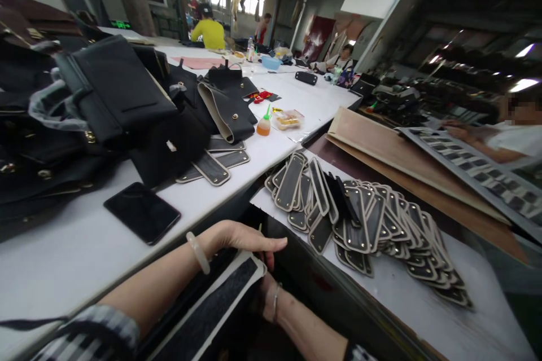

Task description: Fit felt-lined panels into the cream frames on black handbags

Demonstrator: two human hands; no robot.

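Observation:
At the lower centre, a long black piece with pale edges [215, 307] slants up from my lap to my hands. My left hand [243, 240] lies over its far end, thumb stretched out to the right and the other fingers curled down at the piece's tip. My right hand [266, 293] is beneath and beside that same end; its fingers are hidden by the piece and in shadow. A black phone [143, 212] lies on the white table to the left of my left forearm. To the right is a large pile of black straps with pale edges and metal studs [368, 220].
Black bags [118, 84] are heaped on the left table. A glue bottle with green tip [263, 124] and a plastic food box [288, 119] stand beyond. Brown boards [406, 163] lie at right. Several people work farther off, one at right beside a tray [478, 172].

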